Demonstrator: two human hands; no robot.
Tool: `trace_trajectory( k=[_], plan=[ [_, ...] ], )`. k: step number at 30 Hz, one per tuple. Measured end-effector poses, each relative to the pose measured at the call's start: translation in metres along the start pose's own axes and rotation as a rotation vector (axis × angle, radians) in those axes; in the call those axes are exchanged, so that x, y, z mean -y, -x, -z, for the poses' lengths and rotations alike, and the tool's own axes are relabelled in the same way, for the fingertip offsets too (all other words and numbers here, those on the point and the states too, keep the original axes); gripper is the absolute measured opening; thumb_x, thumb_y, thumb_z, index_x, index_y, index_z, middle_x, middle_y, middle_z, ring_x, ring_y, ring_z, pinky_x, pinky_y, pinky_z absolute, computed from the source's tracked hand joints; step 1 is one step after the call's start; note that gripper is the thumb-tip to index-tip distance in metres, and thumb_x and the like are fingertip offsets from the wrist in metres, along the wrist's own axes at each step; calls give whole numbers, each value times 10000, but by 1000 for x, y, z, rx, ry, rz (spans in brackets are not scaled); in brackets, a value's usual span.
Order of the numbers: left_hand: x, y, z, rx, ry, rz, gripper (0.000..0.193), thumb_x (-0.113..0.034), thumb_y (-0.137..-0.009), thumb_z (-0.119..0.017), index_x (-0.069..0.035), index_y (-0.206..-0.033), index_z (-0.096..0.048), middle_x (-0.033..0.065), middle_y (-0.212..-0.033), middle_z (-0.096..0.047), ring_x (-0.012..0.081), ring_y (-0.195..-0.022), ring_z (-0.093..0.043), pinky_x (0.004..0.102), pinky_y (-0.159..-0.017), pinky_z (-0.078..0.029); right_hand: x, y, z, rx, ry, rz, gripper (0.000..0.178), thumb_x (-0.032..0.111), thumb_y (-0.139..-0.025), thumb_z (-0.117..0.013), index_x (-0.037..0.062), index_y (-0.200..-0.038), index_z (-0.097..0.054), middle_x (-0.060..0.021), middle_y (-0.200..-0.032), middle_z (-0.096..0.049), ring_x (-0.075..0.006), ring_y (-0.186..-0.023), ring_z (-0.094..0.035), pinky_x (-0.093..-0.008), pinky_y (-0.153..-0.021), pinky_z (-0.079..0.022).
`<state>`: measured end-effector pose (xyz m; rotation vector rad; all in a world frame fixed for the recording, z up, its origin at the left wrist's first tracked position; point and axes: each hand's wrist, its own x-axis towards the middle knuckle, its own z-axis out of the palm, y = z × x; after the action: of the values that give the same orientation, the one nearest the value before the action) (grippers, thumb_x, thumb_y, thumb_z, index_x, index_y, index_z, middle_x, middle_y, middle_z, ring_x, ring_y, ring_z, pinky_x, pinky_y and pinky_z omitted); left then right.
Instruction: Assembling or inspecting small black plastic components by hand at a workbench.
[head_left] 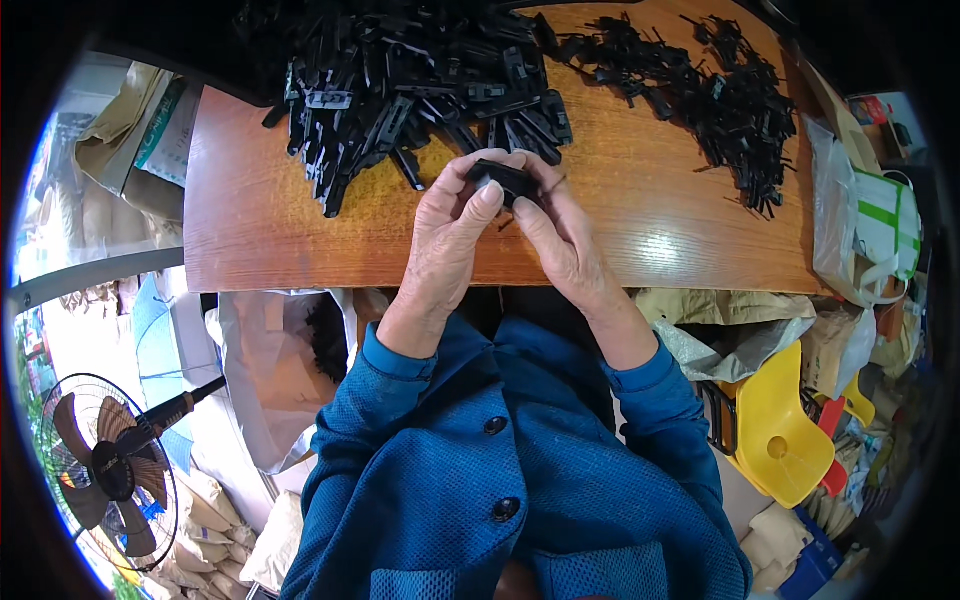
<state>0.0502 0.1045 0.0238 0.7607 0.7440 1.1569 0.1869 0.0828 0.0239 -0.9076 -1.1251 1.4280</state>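
A small black plastic part (508, 181) is held between both hands, just above the front edge of the wooden table. My left hand (452, 215) grips its left side, thumb on the near face and fingers behind. From the right, my right hand (562, 230) pinches the same part with thumb and fingers. The part's far side is hidden by my fingers. Right beyond my hands lies a big heap of long black plastic pieces (400, 100). Farther right spreads a second heap of smaller, thin black parts (740, 130).
The brown wooden table (260, 230) has a curved-looking front edge. Below it at left hangs an open white bag (265, 370). A standing fan (112, 470) is at far left. On the right are a yellow plastic chair (785, 440) and a white-and-green bag (885, 225).
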Motion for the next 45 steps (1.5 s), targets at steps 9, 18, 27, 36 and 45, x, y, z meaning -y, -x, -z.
trace_trajectory(
  k=[9, 18, 27, 36, 45],
  plan=[
    [12, -16, 4, -21, -6, -35, 238, -117, -900, -629, -45, -1125, -596, 33, -1023, -648, 101, -892, -584, 240, -836, -469, -14, -11, 5, -114, 140, -22, 383, 95, -959, -525, -25, -1311, -435, -67, -1121, -552, -111, -980, -547, -239, -863, -451],
    [-1, -10, 34, -108, 228, 138, 135, -115, -932, -567, -40, -1044, -573, 103, -966, -644, 189, -930, -626, 332, -863, -504, 21, -82, 78, 139, 827, 433, 351, 198, -855, -654, 68, -1174, -593, -104, -1174, -576, -214, -1069, -549, -340, -929, -436],
    [-8, 0, 53, -151, 34, 207, 42, -74, -928, -511, -38, -936, -531, 76, -838, -584, 163, -784, -587, 274, -692, -473, 7, -179, 166, 247, 1839, 492, 338, 79, -869, -572, 97, -1207, -562, -109, -1156, -528, -308, -1066, -518, -423, -907, -446],
    [-29, -31, 76, -191, -1464, -155, 271, -266, -835, -666, -57, -984, -576, 139, -809, -626, 304, -740, -632, 373, -656, -497, 18, -59, 144, 300, 1734, 453, 310, -105, -783, -537, 36, -1053, -594, -118, -1233, -527, -311, -1133, -508, -388, -931, -454],
    [-21, -9, 94, -204, -1445, -198, 253, -152, -800, -648, -85, -1022, -544, 165, -780, -626, 365, -729, -622, 404, -657, -490, 3, 14, 142, -74, 1327, 468, 231, 7, -806, -602, 37, -1035, -615, -114, -1097, -589, -324, -1015, -563, -388, -845, -463]
  ],
)
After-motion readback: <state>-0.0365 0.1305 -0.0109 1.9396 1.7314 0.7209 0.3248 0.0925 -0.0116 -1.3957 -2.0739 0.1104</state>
